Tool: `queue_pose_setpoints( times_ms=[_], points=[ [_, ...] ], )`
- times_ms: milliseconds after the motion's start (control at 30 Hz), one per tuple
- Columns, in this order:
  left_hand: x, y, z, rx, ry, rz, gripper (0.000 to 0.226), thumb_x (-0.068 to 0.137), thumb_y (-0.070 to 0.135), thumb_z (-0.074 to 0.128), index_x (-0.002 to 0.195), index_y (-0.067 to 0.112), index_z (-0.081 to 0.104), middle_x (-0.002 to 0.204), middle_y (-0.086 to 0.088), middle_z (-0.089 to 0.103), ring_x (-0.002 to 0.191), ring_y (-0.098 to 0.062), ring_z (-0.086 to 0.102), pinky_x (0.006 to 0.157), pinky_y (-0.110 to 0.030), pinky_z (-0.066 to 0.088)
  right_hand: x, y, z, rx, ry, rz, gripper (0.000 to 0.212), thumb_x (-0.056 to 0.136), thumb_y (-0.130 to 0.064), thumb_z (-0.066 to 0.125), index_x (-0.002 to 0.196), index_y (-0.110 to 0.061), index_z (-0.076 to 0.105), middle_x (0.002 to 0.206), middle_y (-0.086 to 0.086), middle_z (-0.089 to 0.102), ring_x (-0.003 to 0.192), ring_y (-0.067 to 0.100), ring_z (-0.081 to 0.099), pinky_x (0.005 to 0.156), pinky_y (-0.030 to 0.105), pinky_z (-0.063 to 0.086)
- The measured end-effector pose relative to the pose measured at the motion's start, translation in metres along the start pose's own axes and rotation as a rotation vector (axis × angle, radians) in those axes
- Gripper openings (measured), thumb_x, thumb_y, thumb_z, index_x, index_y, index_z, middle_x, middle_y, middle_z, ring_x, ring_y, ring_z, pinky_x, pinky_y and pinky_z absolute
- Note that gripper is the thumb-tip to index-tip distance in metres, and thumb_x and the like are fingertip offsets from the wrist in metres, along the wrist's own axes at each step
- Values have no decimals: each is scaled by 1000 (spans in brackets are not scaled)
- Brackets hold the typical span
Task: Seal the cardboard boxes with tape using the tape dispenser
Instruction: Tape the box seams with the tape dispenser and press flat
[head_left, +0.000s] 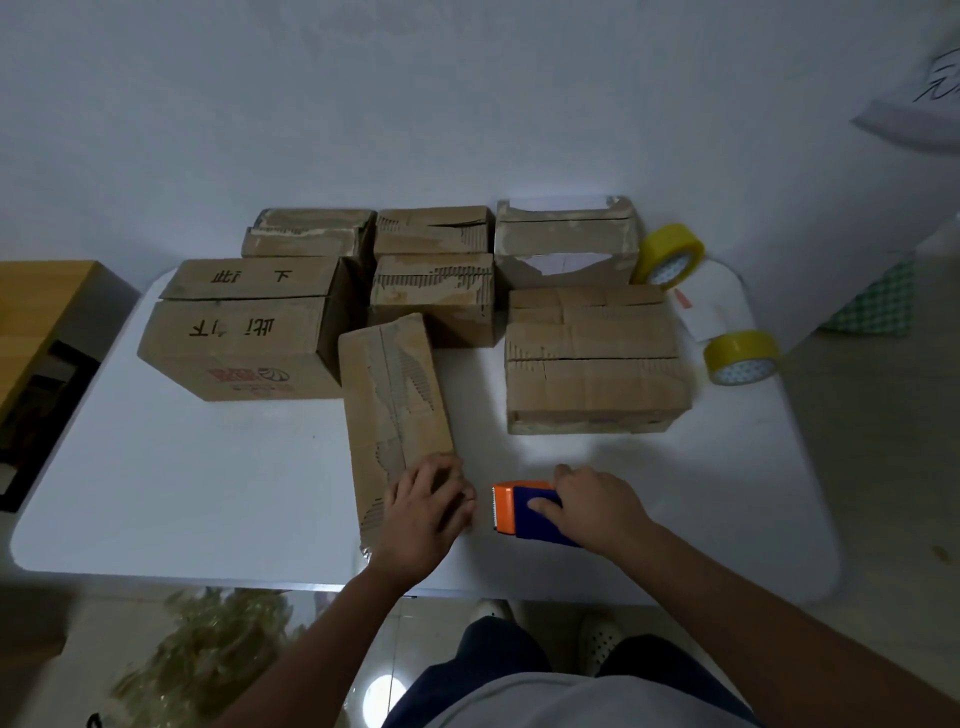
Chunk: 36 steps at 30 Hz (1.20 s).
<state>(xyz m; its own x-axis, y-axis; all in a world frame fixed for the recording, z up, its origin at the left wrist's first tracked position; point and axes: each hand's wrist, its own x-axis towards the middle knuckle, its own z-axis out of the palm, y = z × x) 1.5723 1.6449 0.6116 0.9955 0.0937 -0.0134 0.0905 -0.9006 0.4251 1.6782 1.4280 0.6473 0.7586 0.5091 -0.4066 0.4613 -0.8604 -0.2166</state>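
Observation:
A long narrow cardboard box (396, 400) lies on the white table (208, 493), running from the middle toward the front edge. My left hand (426, 506) grips its near end, fingers curled over the top. Just right of it, my right hand (592, 506) holds a blue and orange tape dispenser (524, 509) on the table, orange blade end facing the box. A gap separates the dispenser from the box.
Several more worn cardboard boxes stand behind: a large printed one (244, 332) at left, a wide one (592, 358) at right, smaller ones at the back. Two yellow tape rolls (667, 255) (742, 357) lie at the right edge. A wooden cabinet (36, 332) stands left.

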Motion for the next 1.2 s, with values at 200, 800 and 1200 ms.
queue_pose_setpoints(
  times_ms=[200, 800, 1200],
  points=[
    [-2, 5, 3, 26, -18, -44, 33, 97, 42, 55, 123, 24, 62, 140, 1, 49, 132, -25, 39, 103, -42, 28, 12, 11, -3, 84, 29, 138, 39, 98, -52, 40, 90, -16, 51, 96, 5, 65, 75, 17, 56, 64, 29, 41],
    [-2, 5, -1, 29, -21, -44, 35, 96, 44, 54, 123, 23, 62, 139, 4, 49, 131, -23, 40, 100, -36, 25, 7, -40, 21, 1242, -315, 337, 34, 96, -21, 56, 128, -14, 51, 122, 4, 58, 113, 23, 57, 100, 35, 47],
    [-10, -22, -26, 54, -78, 104, 51, 104, 44, 31, 151, 25, 35, 160, 8, 26, 151, -11, 12, 123, -39, 10, 0, -45, 34, 1260, -59, 279, 11, 96, -11, 56, 98, -6, 65, 85, 8, 68, 74, 8, 63, 64, 11, 46]
  ],
)
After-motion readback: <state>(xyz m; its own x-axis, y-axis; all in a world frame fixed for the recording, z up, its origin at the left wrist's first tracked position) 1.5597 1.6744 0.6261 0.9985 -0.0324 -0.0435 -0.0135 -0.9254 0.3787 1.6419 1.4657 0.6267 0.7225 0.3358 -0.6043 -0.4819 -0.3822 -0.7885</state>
